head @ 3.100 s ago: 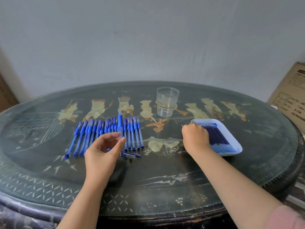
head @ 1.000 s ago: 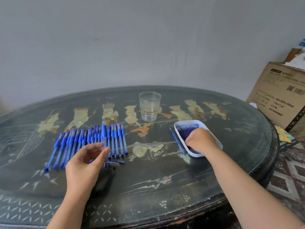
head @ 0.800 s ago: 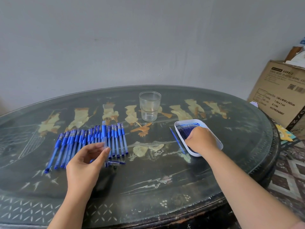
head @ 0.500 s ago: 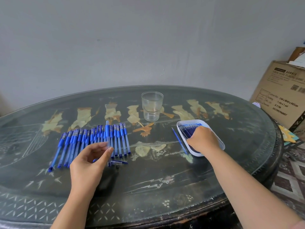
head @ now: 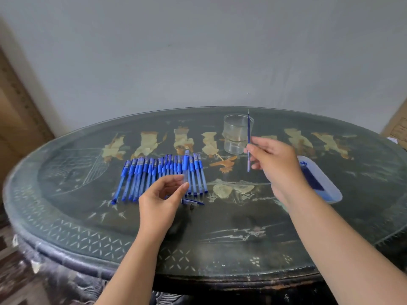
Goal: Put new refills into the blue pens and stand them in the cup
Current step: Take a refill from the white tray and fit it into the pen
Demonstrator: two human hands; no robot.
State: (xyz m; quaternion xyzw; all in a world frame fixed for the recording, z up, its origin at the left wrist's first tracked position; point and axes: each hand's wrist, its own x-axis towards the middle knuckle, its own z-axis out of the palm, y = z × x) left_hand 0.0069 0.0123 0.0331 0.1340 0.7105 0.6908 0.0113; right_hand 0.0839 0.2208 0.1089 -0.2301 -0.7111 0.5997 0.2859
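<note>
we see the right hand [head: 275,164] raised above the table [head: 220,238], thumb and fingertips pinching a thin blue refill [head: 248,133] that stands upright, its fine tip up, in front of the clear cup [head: 236,134]. the left hand [head: 163,199] has its fingers curled, pinching the clear lower part of one pen barrel [head: 186,170] held upright at the right part of the row of blue pens [head: 163,175], which lie side by side on the glass top. a small loose pen piece [head: 192,202] lies just beside that hand. the white tray [head: 330,190] with more dark blue refills [head: 312,179] sits behind the right wrist. the cup holds no pens.
</note>
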